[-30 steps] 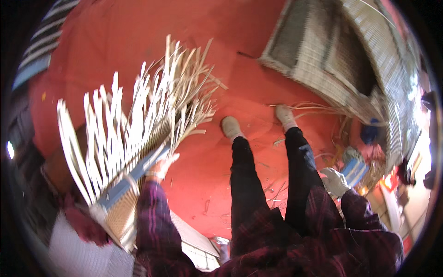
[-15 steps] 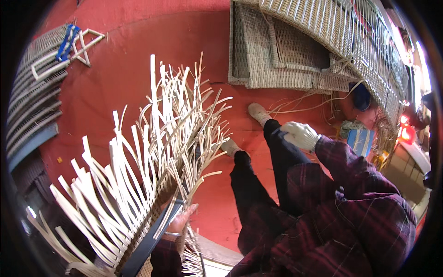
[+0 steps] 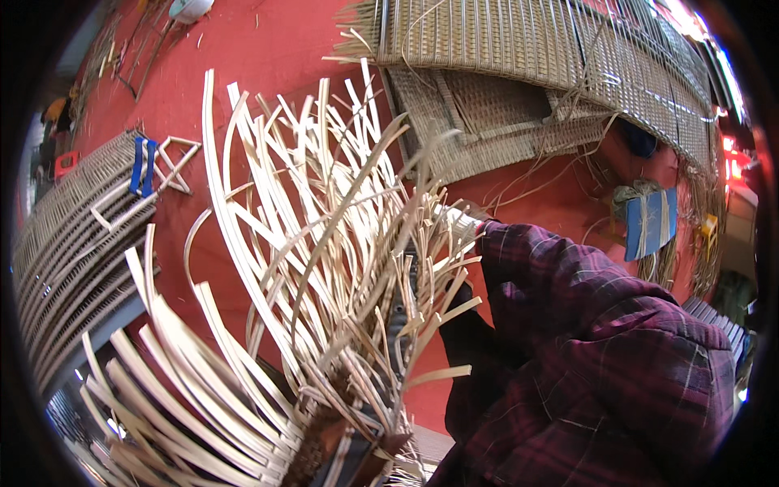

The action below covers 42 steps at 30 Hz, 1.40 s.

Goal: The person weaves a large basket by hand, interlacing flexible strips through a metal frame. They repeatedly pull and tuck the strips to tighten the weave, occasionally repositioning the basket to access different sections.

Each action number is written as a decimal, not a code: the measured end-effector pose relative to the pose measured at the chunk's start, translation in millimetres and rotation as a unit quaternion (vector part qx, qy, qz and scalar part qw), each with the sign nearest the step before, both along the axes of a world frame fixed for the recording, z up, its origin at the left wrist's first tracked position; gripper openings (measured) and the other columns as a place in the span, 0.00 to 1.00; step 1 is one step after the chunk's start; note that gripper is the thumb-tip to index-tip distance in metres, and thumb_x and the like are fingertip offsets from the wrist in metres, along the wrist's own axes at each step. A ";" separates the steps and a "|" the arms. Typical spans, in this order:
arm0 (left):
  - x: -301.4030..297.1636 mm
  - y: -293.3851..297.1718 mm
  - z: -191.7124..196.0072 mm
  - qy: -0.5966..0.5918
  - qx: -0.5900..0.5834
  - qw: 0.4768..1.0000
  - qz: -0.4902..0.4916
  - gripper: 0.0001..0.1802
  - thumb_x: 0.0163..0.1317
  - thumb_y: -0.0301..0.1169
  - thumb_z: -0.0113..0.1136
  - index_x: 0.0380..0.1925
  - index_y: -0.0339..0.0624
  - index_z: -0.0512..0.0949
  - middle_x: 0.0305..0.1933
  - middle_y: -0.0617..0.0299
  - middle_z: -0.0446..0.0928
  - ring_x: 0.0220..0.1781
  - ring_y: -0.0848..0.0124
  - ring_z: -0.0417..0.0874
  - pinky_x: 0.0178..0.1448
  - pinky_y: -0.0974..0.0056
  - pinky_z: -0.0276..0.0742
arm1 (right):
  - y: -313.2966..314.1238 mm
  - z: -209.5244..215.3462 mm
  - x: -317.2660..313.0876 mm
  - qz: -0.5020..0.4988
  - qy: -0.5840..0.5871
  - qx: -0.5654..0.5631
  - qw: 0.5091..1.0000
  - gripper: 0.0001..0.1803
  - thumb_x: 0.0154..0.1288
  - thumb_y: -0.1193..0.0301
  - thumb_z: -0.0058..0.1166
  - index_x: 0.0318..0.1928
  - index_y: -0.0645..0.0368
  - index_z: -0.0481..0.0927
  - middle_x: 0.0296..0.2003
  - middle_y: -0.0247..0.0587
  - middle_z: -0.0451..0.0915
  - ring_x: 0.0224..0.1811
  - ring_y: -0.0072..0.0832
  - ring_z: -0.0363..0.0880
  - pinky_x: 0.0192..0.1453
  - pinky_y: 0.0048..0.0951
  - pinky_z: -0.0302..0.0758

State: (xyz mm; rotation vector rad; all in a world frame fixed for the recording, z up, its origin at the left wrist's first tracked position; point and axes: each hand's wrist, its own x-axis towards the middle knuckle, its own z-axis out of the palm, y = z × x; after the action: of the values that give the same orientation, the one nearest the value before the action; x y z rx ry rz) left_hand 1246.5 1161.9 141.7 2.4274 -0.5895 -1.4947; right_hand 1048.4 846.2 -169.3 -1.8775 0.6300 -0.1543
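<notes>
A woven rattan panel (image 3: 280, 454) stands tilted in front of me on a dark frame bar (image 3: 398, 325). Long pale loose strips (image 3: 260, 203) fan up and out from it. Down at the lower edge, in shadow, my left hand (image 3: 393, 445) is at the frame bar and seems to grip it; strips and the bar hide most of its fingers. My right hand (image 3: 458, 223), in a white glove, reaches in at the panel's far right side. The strips cover its fingers, so its hold cannot be made out.
Large woven panels (image 3: 503, 40) lean in a pile at the far right. A stack of curved woven pieces (image 3: 81, 252) stands at left, a pale frame with blue bands (image 3: 144, 166) on it. A blue block-like bundle (image 3: 652, 223) sits at right on the red floor (image 3: 276, 40).
My view has shifted. The panel with its strips has come up and to the right. My gloved right hand has gone from beside my leg to the strips' far right side.
</notes>
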 end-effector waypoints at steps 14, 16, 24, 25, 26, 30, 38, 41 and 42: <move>37.3 -9.5 35.1 -0.068 -0.017 0.997 0.036 0.30 0.48 0.47 0.72 0.41 0.33 0.77 0.36 0.57 0.79 0.36 0.67 0.79 0.44 0.63 0.75 | -3.1 24.5 -48.6 -0.307 0.091 0.432 0.843 0.24 0.72 0.53 0.34 0.50 0.61 0.73 0.38 0.42 0.76 0.43 0.31 0.74 0.51 0.28 0.70; 38.7 -10.8 34.1 -0.074 -0.025 0.996 0.039 0.30 0.48 0.47 0.72 0.41 0.33 0.77 0.36 0.57 0.79 0.36 0.67 0.78 0.44 0.63 0.75 | -6.4 24.8 -49.4 -0.332 0.079 0.449 0.826 0.24 0.72 0.54 0.34 0.51 0.60 0.73 0.38 0.41 0.76 0.43 0.31 0.74 0.51 0.27 0.70; 22.2 -28.7 30.2 -0.090 -0.058 0.993 0.042 0.31 0.48 0.48 0.72 0.41 0.33 0.76 0.37 0.58 0.78 0.37 0.68 0.77 0.45 0.63 0.73 | -31.3 21.8 -54.7 -0.389 0.018 0.480 0.786 0.22 0.73 0.56 0.33 0.51 0.60 0.72 0.37 0.40 0.74 0.42 0.31 0.73 0.50 0.27 0.70; 22.0 -33.8 32.7 -0.094 -0.060 0.993 0.045 0.31 0.48 0.49 0.72 0.41 0.33 0.76 0.37 0.58 0.78 0.37 0.68 0.77 0.45 0.63 0.73 | -36.4 22.5 -55.5 -0.393 0.014 0.484 0.781 0.22 0.73 0.56 0.33 0.51 0.59 0.72 0.37 0.40 0.74 0.42 0.31 0.73 0.50 0.27 0.70; 17.8 -38.3 35.8 -0.098 -0.059 0.992 0.051 0.31 0.48 0.49 0.72 0.41 0.33 0.76 0.37 0.58 0.77 0.37 0.68 0.77 0.45 0.63 0.73 | -42.7 23.2 -57.1 -0.395 0.009 0.488 0.778 0.22 0.73 0.56 0.33 0.51 0.59 0.72 0.37 0.40 0.74 0.42 0.31 0.73 0.50 0.26 0.70; -0.3 -65.6 47.9 -0.111 -0.055 0.990 0.065 0.32 0.48 0.49 0.72 0.42 0.33 0.75 0.37 0.59 0.77 0.37 0.69 0.76 0.45 0.63 0.72 | -62.2 23.0 -69.2 -0.401 0.004 0.504 0.765 0.21 0.74 0.57 0.32 0.51 0.59 0.72 0.37 0.39 0.73 0.42 0.31 0.72 0.50 0.26 0.70; -40.5 -128.2 79.9 -0.136 -0.056 0.987 0.072 0.33 0.48 0.51 0.72 0.42 0.33 0.75 0.37 0.60 0.76 0.37 0.69 0.75 0.45 0.64 0.71 | -65.6 -25.7 -63.7 -0.319 -0.020 0.358 0.877 0.20 0.74 0.59 0.31 0.51 0.58 0.72 0.36 0.38 0.72 0.41 0.30 0.71 0.50 0.25 0.70; -49.1 -142.9 89.8 -0.147 -0.064 0.985 0.067 0.33 0.48 0.51 0.71 0.42 0.33 0.75 0.37 0.60 0.75 0.37 0.70 0.74 0.46 0.64 0.71 | -72.8 -24.6 -54.6 -0.244 -0.082 -0.025 0.966 0.19 0.74 0.60 0.31 0.51 0.58 0.71 0.35 0.38 0.71 0.41 0.30 0.71 0.50 0.25 0.70; -51.6 -146.8 93.8 -0.149 -0.067 0.985 0.064 0.34 0.48 0.51 0.71 0.42 0.33 0.74 0.37 0.60 0.75 0.37 0.70 0.74 0.46 0.64 0.70 | -78.5 -15.5 -57.8 -0.237 -0.073 0.226 0.942 0.22 0.71 0.54 0.34 0.52 0.56 0.72 0.39 0.39 0.72 0.42 0.30 0.70 0.51 0.25 0.70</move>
State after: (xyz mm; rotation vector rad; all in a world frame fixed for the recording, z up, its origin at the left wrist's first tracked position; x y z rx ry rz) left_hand 1195.0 1015.1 235.5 2.5462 -0.5570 -1.0165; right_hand 990.6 767.7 -184.8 -1.2372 0.9209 -0.4208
